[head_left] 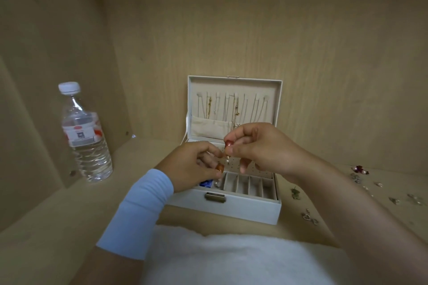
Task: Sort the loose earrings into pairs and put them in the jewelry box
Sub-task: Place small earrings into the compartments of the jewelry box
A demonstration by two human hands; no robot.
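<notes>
A red earring [228, 143] is pinched between the thumb and forefinger of the right hand [261, 148], raised just above the far half of the open box [231, 209]. An orange earring [220, 167] sits lower, nipped at the fingertips of the left hand [196, 162]. The two pieces are held near each other over the box, apparently so they can be compared as a possible pair before going in. Whether they truly match cannot be told at this size.

Both hands hover palm-down with wrists bent inward and their other fingers curled. The left forearm comes in from the near left wearing a pale blue wristband [141, 213], and the right arm reaches across from the near right.

Below the hands, a row of narrow slots [250, 185] along the box's near edge looks mostly unfilled, and a blue item lies in the left compartment. The lid [235, 85] stands upright at the far side, with thin chains [236, 106] hanging inside it.

More loose earrings [357, 173] are scattered on the shelf to the right of the box, well apart from it, so most of the sorting appears to be undone. A capped water bottle [85, 136] stands at the far left. A white cloth [231, 259] lies nearest the camera.
</notes>
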